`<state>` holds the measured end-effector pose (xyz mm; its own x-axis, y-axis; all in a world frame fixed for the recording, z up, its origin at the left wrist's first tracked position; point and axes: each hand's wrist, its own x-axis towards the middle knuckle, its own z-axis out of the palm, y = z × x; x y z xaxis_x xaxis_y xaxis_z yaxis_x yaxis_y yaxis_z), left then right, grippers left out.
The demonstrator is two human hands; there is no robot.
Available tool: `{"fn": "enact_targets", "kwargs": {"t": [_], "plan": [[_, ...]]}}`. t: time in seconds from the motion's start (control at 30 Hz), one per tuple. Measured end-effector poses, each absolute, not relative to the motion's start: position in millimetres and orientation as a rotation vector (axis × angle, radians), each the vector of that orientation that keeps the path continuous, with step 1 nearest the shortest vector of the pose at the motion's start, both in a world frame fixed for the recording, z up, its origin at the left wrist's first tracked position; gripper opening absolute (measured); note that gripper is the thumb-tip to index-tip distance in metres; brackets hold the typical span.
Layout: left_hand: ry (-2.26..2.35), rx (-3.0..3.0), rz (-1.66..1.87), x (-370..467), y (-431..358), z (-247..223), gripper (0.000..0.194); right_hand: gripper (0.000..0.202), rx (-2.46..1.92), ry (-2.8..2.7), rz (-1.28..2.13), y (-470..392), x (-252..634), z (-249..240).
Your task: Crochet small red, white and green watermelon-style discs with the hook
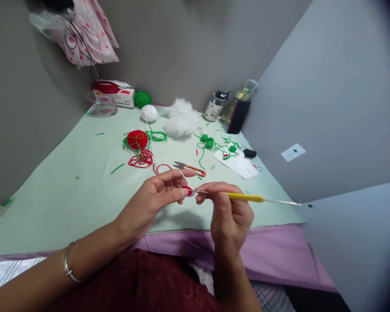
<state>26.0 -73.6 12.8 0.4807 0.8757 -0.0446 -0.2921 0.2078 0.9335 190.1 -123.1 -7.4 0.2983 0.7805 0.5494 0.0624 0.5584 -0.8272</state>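
Note:
My left hand point(159, 190) pinches a small red and white crochet piece point(189, 190) between thumb and fingers, above the front of the table. White yarn runs over its raised index finger, up toward the white yarn ball point(149, 113). In my right hand point(229, 208) is a crochet hook point(247, 197) with a yellow handle, held like a pen. One metal end of the hook reaches the crochet piece; the other points right. Behind my hands lie thread snips point(191, 169) with orange handles. Fingers cover much of the crochet piece.
Red yarn point(137, 139) with loose strands and a green yarn ball point(143, 99) lie back left. White stuffing point(180, 118) sits at the back middle. Small green crochet pieces point(209, 142) and white tissue point(238, 164) lie right, before a pen holder point(214, 106), bottle point(243, 95) and phone point(238, 117).

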Motion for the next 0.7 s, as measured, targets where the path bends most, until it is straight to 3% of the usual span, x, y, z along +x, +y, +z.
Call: {"fn": "enact_targets", "kwargs": {"t": [0.27, 0.43, 0.5, 0.7], "plan": [[0.740, 1.319, 1.044, 26.5, -76.2, 11.5, 0.029, 0.030, -0.947, -1.518, 0.134, -129.3, 189.9, -11.5], [0.658, 0.957, 0.876, 31.5, -77.4, 12.8, 0.045, 0.035, -1.016, -1.612, -0.286, -126.1, 187.1, -26.0], [0.604, 0.747, 0.749, 31.8, -75.4, 13.6, 0.047, 0.030, -1.001, -1.564, -0.234, -124.6, 187.3, -26.0], [0.610, 0.762, 0.813, 31.1, -73.4, 15.4, 0.041, 0.021, -0.893, -1.199, 0.429, -117.8, 189.3, -11.8]]}}
